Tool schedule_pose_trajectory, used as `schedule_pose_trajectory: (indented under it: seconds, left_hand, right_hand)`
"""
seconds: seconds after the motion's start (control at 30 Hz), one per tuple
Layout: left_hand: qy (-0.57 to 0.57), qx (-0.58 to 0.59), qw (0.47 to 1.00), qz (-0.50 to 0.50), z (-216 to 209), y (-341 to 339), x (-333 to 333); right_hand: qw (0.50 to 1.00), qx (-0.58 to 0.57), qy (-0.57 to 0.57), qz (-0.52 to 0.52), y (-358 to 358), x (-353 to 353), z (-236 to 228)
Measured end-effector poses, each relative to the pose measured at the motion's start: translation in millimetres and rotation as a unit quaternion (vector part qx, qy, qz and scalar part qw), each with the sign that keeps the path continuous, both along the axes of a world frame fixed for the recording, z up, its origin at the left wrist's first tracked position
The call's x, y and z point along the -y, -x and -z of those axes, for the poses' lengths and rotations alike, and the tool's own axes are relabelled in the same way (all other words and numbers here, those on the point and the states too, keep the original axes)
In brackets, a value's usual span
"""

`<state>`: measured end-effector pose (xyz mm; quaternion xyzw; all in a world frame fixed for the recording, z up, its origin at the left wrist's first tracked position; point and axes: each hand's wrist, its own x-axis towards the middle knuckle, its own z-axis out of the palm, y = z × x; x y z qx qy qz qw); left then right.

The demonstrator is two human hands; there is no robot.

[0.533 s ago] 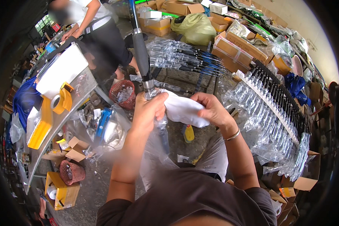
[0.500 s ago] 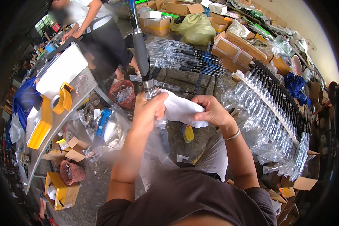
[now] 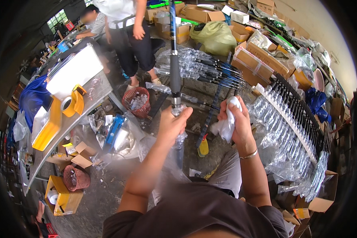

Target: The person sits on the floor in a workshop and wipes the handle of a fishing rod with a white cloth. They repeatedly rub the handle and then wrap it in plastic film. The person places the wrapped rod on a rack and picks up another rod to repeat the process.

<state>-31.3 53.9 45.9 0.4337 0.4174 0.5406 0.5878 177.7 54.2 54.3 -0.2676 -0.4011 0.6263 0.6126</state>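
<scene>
My left hand (image 3: 171,127) is closed round a fishing rod (image 3: 175,75), just below its dark foam grip. The rod stands nearly upright before me, its blue shaft running out at the top edge. Clear plastic wraps the part of the rod inside and below my fist. In my right hand (image 3: 242,126) a bunched white cloth (image 3: 227,126) is gripped, apart from the rod. Between and beyond my knees stands a yellow spray bottle (image 3: 203,146).
Plastic-wrapped rods lie on a stand (image 3: 216,99) ahead, with more on a rack (image 3: 291,119) at right. At left is a table (image 3: 103,88) with yellow tape (image 3: 68,106). A red basket (image 3: 136,102) sits on the floor. Two people (image 3: 127,39) are at the back left.
My right hand has drawn the cloth away from the rod to the right and bunched it. The view has shifted left; the standing person has straightened, and a second person shows behind.
</scene>
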Motion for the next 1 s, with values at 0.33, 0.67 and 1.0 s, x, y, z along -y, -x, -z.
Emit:
schedule_pose_trajectory:
  seconds: [0.33, 0.67, 1.0]
  left_hand:
    - [-0.079, -0.122, 0.989, 0.038, 8, 2, 17]
    - [-0.24, -0.375, 0.886, -0.129, -2, -5, 38]
    - [-0.287, -0.321, 0.882, -0.192, 8, -4, 43]
  right_hand:
    - [0.804, 0.46, -0.339, 0.163, 22, 1, -58]
    - [0.588, 0.602, -0.447, 0.303, 35, -19, -82]
    - [0.499, 0.644, -0.487, 0.315, 37, -12, -74]
